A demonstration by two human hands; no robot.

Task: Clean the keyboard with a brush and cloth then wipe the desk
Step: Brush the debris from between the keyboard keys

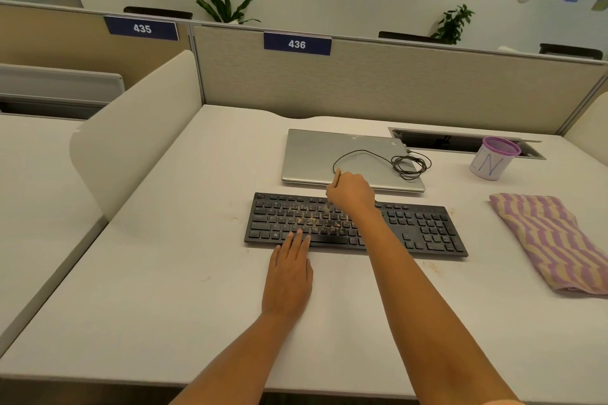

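A black keyboard (424,230) lies across the middle of the white desk (164,273), with brown crumbs scattered over its centre keys. My right hand (352,192) grips a small wooden brush (336,176) above the keyboard's upper middle rows, bristles down at the keys. My left hand (291,268) lies flat on the desk, its straight fingertips touching the keyboard's front edge near the space bar. A folded cloth (552,240) with purple and beige stripes lies on the desk to the right of the keyboard.
A shut silver laptop (312,154) with a coiled black cable (409,164) on it sits behind the keyboard. A purple-rimmed cup (492,159) stands at the back right near a cable slot (460,138). Partition walls bound the desk at the back and left. Crumbs lie right of the keyboard.
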